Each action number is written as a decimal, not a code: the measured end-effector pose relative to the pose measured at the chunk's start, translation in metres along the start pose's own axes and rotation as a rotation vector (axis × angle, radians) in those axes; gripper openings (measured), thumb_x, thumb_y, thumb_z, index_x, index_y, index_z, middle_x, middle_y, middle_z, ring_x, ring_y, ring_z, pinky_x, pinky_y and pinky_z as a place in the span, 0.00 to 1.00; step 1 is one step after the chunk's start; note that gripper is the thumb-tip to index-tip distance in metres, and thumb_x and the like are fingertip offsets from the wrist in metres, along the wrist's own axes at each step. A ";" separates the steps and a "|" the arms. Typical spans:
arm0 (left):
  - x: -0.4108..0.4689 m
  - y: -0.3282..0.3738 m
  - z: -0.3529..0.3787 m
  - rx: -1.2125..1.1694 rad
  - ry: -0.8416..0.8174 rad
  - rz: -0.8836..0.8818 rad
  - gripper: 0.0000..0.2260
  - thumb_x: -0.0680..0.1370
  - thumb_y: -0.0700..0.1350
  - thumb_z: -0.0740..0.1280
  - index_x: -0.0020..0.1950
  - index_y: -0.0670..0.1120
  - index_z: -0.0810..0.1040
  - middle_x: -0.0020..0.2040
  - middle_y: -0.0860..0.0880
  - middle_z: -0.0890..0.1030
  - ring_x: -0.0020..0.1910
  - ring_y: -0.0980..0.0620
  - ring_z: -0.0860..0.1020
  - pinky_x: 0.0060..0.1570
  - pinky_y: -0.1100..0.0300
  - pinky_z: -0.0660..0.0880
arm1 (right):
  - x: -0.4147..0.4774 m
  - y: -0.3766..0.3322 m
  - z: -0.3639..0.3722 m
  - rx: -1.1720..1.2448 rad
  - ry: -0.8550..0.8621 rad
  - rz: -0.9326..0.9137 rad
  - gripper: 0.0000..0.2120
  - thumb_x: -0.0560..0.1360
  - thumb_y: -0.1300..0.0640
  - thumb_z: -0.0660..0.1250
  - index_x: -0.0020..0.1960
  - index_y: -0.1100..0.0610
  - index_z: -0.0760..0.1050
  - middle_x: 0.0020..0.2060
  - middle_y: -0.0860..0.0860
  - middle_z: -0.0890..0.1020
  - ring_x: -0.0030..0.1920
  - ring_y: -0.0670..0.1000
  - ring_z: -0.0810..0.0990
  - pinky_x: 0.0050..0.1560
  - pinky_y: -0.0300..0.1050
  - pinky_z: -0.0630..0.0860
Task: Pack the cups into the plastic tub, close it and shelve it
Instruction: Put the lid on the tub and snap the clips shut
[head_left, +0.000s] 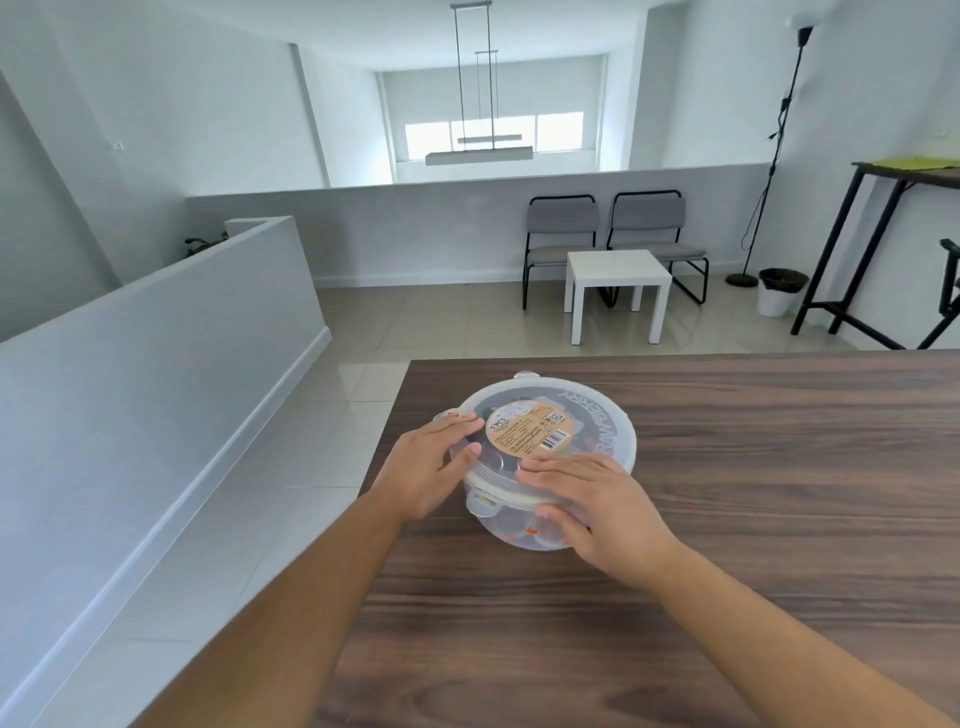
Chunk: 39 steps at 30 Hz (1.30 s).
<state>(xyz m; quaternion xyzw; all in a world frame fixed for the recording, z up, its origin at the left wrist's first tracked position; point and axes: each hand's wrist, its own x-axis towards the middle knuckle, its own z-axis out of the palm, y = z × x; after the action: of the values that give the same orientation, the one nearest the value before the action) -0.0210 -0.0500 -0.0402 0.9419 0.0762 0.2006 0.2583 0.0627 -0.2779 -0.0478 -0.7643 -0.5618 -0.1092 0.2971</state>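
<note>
A round clear plastic tub (602, 431) stands near the left edge of the dark wooden table (727, 519), with its translucent lid on top and a round tan label (527, 434) in the lid's middle. Cups show only as faint shapes through the wall (514, 535). My left hand (426, 473) lies on the lid's left side, fingers straight on top and thumb against the rim. My right hand (597, 506) presses the near edge of the lid with flat fingers, its thumb on the tub's wall below. A latch tab (480, 503) sticks out between my hands.
The table's left edge (384, 452) is close to the tub, with tiled floor beyond. A low white wall runs along the left. Further back stand a small white side table (615, 280), two grey chairs, a bin and a tall black table at the right.
</note>
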 end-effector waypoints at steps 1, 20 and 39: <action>-0.003 0.001 0.000 0.012 0.025 0.021 0.16 0.78 0.51 0.61 0.66 0.51 0.73 0.68 0.54 0.73 0.69 0.59 0.65 0.71 0.60 0.59 | -0.003 0.008 -0.003 0.042 -0.001 0.026 0.15 0.75 0.54 0.66 0.61 0.49 0.77 0.62 0.40 0.77 0.65 0.39 0.71 0.67 0.43 0.63; -0.027 0.001 -0.010 -0.278 0.028 -0.013 0.12 0.76 0.45 0.66 0.59 0.55 0.79 0.62 0.57 0.77 0.64 0.63 0.71 0.66 0.59 0.66 | -0.014 0.038 -0.025 0.431 0.017 0.258 0.12 0.74 0.54 0.68 0.54 0.40 0.77 0.60 0.40 0.77 0.68 0.36 0.65 0.70 0.36 0.61; -0.027 0.000 -0.006 -0.210 0.057 0.016 0.19 0.69 0.45 0.74 0.59 0.54 0.79 0.62 0.56 0.77 0.65 0.63 0.69 0.65 0.71 0.61 | -0.022 0.054 -0.006 -0.046 0.123 0.031 0.18 0.75 0.48 0.63 0.61 0.56 0.76 0.61 0.49 0.78 0.62 0.53 0.75 0.61 0.55 0.73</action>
<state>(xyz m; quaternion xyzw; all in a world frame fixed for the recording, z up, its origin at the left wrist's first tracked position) -0.0478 -0.0538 -0.0444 0.9041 0.0544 0.2365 0.3517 0.1059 -0.3091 -0.0723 -0.7714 -0.5279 -0.1641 0.3152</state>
